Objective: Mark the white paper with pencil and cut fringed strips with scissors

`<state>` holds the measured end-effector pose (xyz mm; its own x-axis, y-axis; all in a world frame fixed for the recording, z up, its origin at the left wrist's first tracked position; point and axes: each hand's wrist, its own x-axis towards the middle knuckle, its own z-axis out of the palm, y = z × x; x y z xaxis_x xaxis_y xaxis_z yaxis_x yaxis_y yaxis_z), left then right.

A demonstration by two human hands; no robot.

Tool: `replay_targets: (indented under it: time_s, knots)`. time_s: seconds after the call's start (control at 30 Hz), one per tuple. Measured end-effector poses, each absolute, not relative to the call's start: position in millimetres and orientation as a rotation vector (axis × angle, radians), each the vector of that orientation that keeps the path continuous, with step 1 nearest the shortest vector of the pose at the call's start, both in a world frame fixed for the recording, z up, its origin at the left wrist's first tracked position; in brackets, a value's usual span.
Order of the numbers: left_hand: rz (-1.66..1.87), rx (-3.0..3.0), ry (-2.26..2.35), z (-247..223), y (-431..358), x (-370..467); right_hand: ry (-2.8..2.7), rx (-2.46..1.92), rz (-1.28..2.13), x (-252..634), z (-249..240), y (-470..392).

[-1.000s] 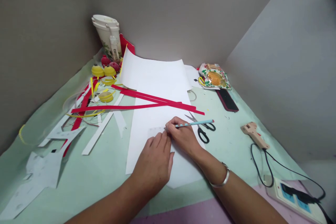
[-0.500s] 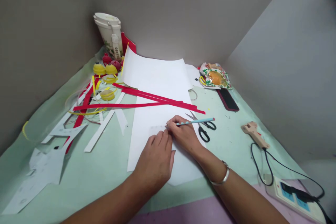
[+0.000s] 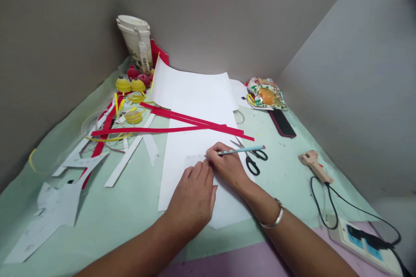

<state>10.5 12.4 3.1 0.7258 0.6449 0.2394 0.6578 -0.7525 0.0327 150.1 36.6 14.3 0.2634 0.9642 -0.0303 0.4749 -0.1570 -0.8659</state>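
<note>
White paper (image 3: 182, 151) lies in the middle of the green-covered table, with faint marks just above my fingers. My right hand (image 3: 227, 164) is closed round a light blue pencil (image 3: 243, 150), its tip down at the paper and its red end pointing right. Flat on the paper beside it rests my left hand (image 3: 195, 190), palm down, its fingertips near the pencil tip and touching or almost touching my right hand. Black-handled scissors (image 3: 252, 165) lie just right of my right hand, partly under the pencil. Long red strips (image 3: 182, 117) cross the paper's upper part.
At the left are white paper cutouts (image 3: 60, 203), yellow pieces (image 3: 133, 116) and a tall cup (image 3: 134, 43). On the right lie a phone (image 3: 282, 123), a snack packet (image 3: 268, 96), a glue gun (image 3: 315, 165) with its cord, and a power strip (image 3: 364, 242).
</note>
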Motion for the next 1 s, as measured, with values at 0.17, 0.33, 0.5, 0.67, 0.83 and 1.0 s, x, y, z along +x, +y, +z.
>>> replay_targets:
  time_s: [0.17,0.33,0.5,0.67,0.83,1.0]
  knots:
    - [-0.368,-2.88,-1.093,3.9,12.2,11.7,-1.337,-1.756,0.785,150.4,14.7,36.8]
    - [-0.353,-2.885,-1.091,4.7,12.5,12.2,-1.336,-1.771,0.781,150.1,15.1,37.4]
    - [-0.366,-2.872,-1.087,3.0,12.3,11.4,-1.334,-1.775,0.778,149.9,14.8,37.7]
    - [-0.365,-2.868,-1.087,2.6,11.9,10.7,-1.337,-1.774,0.772,149.9,13.9,37.6]
    - [-0.364,-2.864,-1.079,3.6,12.4,11.0,-1.326,-1.77,0.788,149.8,14.0,37.4]
    - [-0.362,-2.875,-1.085,3.7,12.2,11.3,-1.326,-1.77,0.787,149.7,14.4,37.2]
